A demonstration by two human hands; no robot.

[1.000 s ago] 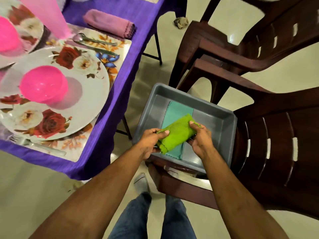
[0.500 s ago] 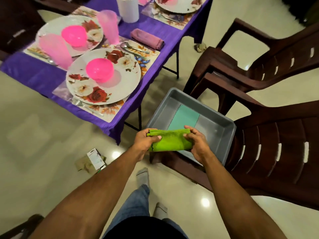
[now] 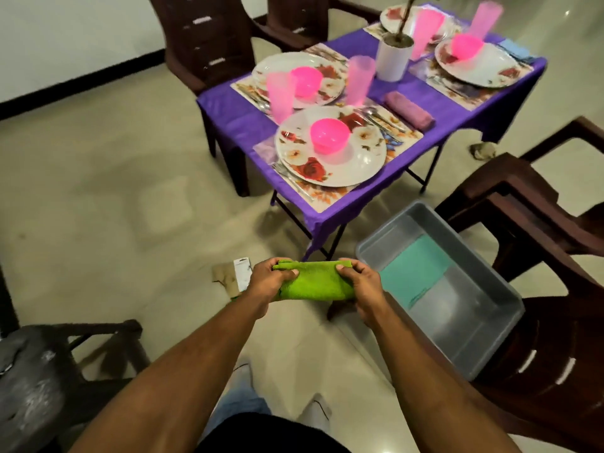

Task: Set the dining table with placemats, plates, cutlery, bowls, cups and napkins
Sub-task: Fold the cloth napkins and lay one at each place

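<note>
A rolled green napkin (image 3: 315,282) is held level above the floor, in front of me. My left hand (image 3: 266,282) grips its left end and my right hand (image 3: 361,287) grips its right end. Ahead stands the table with a purple cloth (image 3: 434,106). On it are floral plates (image 3: 362,161), pink bowls (image 3: 329,135), pink cups (image 3: 280,94), cutlery and a folded purple napkin (image 3: 408,110). A blue napkin (image 3: 516,49) lies at the far right corner.
A grey bin (image 3: 457,338) with a teal cloth (image 3: 413,271) inside rests on a brown plastic chair (image 3: 555,371) at my right. More brown chairs stand around the table. A white pot (image 3: 392,58) stands mid-table. Scraps of card (image 3: 233,276) lie on the floor.
Both hands lifted the green napkin out of the grey bin and carried it leftward, away from the chair. The view has swung up and back, showing the whole table.
</note>
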